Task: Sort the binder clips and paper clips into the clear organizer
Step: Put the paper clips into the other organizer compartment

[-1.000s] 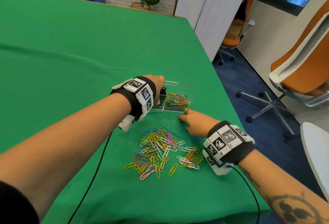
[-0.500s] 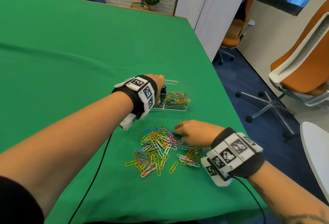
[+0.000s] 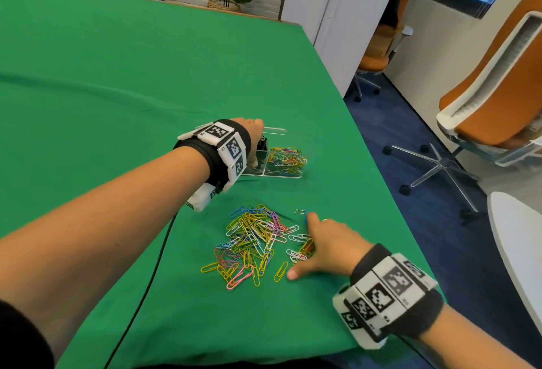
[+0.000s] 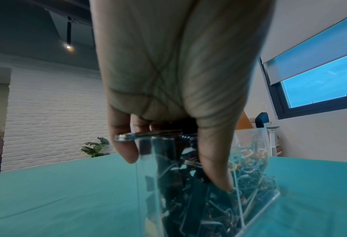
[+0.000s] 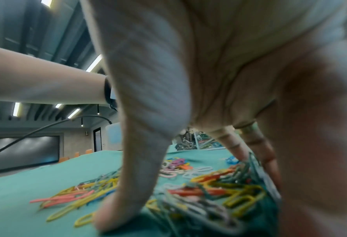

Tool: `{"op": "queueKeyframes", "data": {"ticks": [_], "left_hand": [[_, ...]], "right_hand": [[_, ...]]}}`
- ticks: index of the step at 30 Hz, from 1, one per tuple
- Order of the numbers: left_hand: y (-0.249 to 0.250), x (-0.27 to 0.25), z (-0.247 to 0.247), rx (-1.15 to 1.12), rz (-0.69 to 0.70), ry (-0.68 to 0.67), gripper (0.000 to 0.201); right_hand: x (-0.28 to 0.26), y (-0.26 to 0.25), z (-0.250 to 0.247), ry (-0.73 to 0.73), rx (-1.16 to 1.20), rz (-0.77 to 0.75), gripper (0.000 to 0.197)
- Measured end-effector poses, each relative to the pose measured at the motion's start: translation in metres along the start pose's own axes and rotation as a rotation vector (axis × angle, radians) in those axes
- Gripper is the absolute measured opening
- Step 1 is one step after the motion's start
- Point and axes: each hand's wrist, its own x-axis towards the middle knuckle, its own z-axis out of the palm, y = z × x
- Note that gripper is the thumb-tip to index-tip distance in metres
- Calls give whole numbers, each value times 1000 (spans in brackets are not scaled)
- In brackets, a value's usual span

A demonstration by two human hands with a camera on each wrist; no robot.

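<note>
The left hand (image 3: 251, 134) is grasping the clear organizer (image 3: 296, 175), thumb inside the left compartment and fingers (image 4: 125, 144) curling over its outer wall. The organizer is standing on the green bench (image 3: 117, 75) at the 12 o'clock side of the loose pile. Black binder clips (image 4: 178, 184) are filling the compartment under the thumb; coloured paper clips (image 3: 286, 158) are lying in the compartment at its 3 o'clock side. The right hand (image 3: 325, 247) is spreading, released, over the 3 o'clock edge of the pile (image 3: 252, 242), thumb tip touching the cloth at 6 o'clock and fingertips pressing among the clips without closing on any. A blue clip (image 3: 302, 212) is lying just beside the index fingertip. A cable (image 3: 140, 295) is trailing below the left forearm.
</note>
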Motion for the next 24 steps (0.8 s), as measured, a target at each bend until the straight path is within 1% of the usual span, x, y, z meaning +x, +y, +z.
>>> {"op": "queueKeyframes", "data": {"ticks": [3, 5, 7, 10, 12, 15, 18, 22, 24], "left_hand": [[0, 0, 0, -3, 0, -5, 67], [0, 0, 0, -2, 1, -3, 67], [-1, 0, 0, -2, 2, -2, 67], [-1, 0, 0, -11, 2, 1, 67], [-1, 0, 0, -15, 2, 1, 66], [-1, 1, 0, -12, 4, 5, 67], [-1, 0, 0, -7, 3, 10, 67], [0, -1, 0, -3, 8, 14, 66], [-1, -1, 0, -1, 7, 14, 66]], "right_hand": [[8, -11, -6, 37, 56, -16, 79], [11, -12, -8, 70, 60, -25, 70], [11, -9, -6, 122, 44, -25, 66], [6, -2, -4, 214, 58, 17, 75], [4, 1, -4, 228, 51, 43, 78], [6, -2, -2, 184, -6, 37, 70], [14, -10, -6, 175, -25, 3, 59], [22, -13, -12, 229, -82, -36, 39], [22, -12, -11, 244, -106, -53, 40]]}}
